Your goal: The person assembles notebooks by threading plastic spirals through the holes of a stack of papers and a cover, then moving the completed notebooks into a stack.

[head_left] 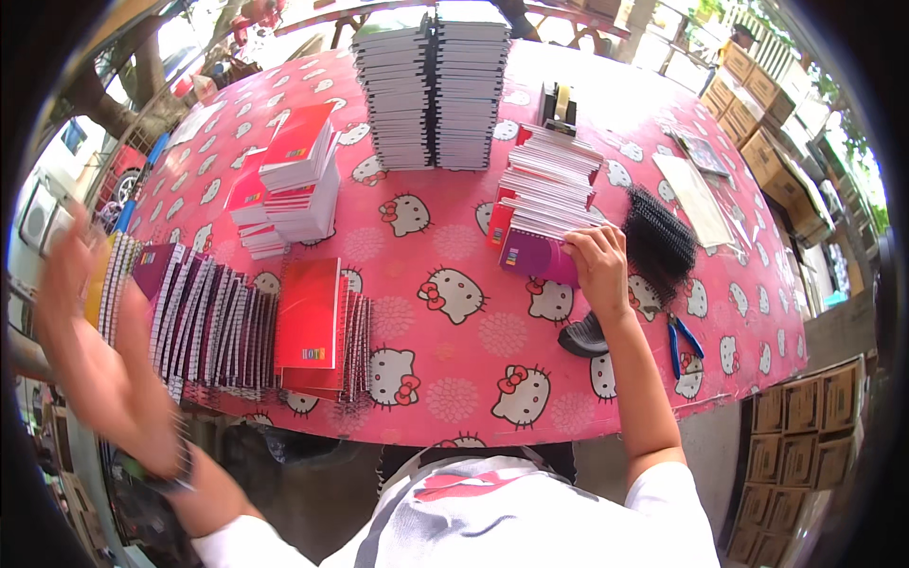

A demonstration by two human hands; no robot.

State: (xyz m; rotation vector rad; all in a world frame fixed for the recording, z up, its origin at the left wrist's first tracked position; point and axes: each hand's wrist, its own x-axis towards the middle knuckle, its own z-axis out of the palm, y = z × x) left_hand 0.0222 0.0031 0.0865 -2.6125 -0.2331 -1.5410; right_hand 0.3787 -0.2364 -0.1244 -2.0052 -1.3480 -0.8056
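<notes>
My right hand [600, 270] pinches the edge of a purple notebook [536, 257] at the near end of a leaning row of red-covered notebooks [547, 180]. Raised at the far left, my left hand [104, 360] is blurred by motion, with thumb and fingers apart and nothing in it. Just beside it stands a row of spiral-bound notebooks [213, 322] with purple covers. Next to that row, a red spiral notebook [309, 312] lies on a stack of others. Black binding spirals [658, 241] lie in a bundle right of my right hand.
Two tall notebook stacks [396, 104] stand at the back. Red notebook piles [301, 161] sit left of them. A tape dispenser [559, 106], blue-handled pliers [682, 346] and a dark object [583, 336] are on the pink tablecloth [454, 364]. Cardboard boxes [800, 426] are stacked at right.
</notes>
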